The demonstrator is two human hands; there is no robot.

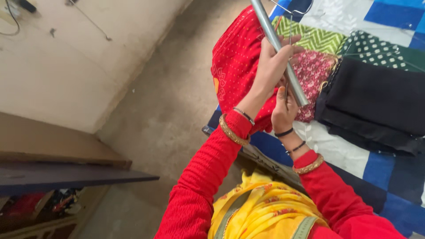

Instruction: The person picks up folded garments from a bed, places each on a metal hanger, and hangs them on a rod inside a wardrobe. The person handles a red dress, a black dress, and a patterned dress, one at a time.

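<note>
My left hand (271, 62) is raised and wrapped around a grey metal rod (267, 23) that runs diagonally down to the right. A thin wire hanger (290, 26) lies against the rod, its hook near the top edge. Just below, my right hand (283, 110) pinches the hanger's wire close to the rod's lower end. Both arms wear red sleeves and bangles. Under the hands, a folded red dotted cloth (232, 57) lies on the bed.
Folded clothes lie side by side on a blue and white bedsheet (336, 150): green zigzag (316, 39), maroon floral (313, 73), dark green dotted (380, 48), black (376, 102). A concrete floor (172, 102) is at left, with a dark shelf (66, 175) and a wall (66, 57).
</note>
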